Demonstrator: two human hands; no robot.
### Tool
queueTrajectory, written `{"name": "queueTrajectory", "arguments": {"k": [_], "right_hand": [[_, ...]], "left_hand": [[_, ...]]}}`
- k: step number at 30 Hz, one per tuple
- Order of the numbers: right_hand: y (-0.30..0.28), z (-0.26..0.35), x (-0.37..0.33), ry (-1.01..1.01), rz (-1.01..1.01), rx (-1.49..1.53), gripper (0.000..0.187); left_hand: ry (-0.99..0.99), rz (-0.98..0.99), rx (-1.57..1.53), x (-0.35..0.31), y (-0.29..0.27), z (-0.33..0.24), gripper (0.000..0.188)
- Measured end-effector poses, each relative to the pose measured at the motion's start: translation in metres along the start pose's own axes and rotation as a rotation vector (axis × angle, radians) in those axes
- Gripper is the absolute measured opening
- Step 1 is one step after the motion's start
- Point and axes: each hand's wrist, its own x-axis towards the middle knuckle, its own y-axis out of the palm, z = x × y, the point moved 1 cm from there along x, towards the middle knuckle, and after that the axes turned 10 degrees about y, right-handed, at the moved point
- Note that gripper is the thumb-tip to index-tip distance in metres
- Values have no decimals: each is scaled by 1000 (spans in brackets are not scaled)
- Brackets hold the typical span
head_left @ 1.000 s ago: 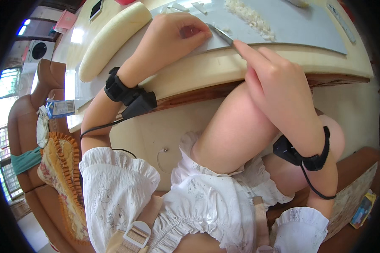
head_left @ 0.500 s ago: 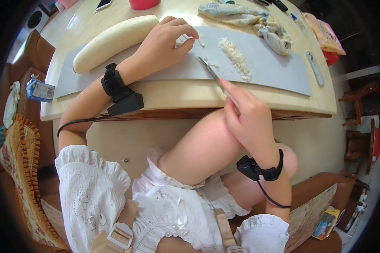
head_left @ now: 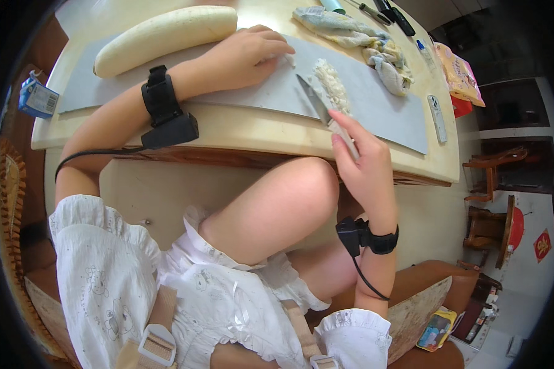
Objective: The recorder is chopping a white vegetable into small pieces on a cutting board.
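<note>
My right hand (head_left: 366, 157) grips a small knife (head_left: 316, 101) by its pale handle, the blade angled toward the far left. Its flat side shows just left of a heap of chopped white bits (head_left: 331, 86) on the grey board (head_left: 388, 117). My left hand (head_left: 249, 56) rests on the board left of the blade, fingers curled. At its fingertips a small white vegetable piece (head_left: 290, 59) peeks out, mostly hidden by the hand. Behind my left forearm lies a long, thick white vegetable, like a daikon (head_left: 166, 40).
A crumpled patterned cloth (head_left: 345, 31) lies across the board's far edge. Scissors (head_left: 375, 13), a pink package (head_left: 458, 74) and a white strip-shaped object (head_left: 437, 117) are to the right. A blue carton (head_left: 38, 97) stands at the left. My knees are below the table's near edge (head_left: 246, 132).
My knife has moved closer to the chopped heap, its blade turned to show more of its flat side. My left fingers have curled in more. The whole view has shifted slightly.
</note>
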Motion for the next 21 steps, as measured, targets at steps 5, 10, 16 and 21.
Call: {"name": "queueTrajectory", "arguments": {"k": [5,10,16,21], "right_hand": [[15,14,-4,-112,83,93,36],[22,21,-4,-189,94,120,35],[11,17,-2,-111,57,32,35],[9,17,-4,-160,-1,101,35]], "left_hand": [[51,-67,21,0,2,2,21],[42,-66,-11,-2,3,7,16],[-91,12,-47,0,2,5,16],[-18,7,11,3,-6,-1,13]]}}
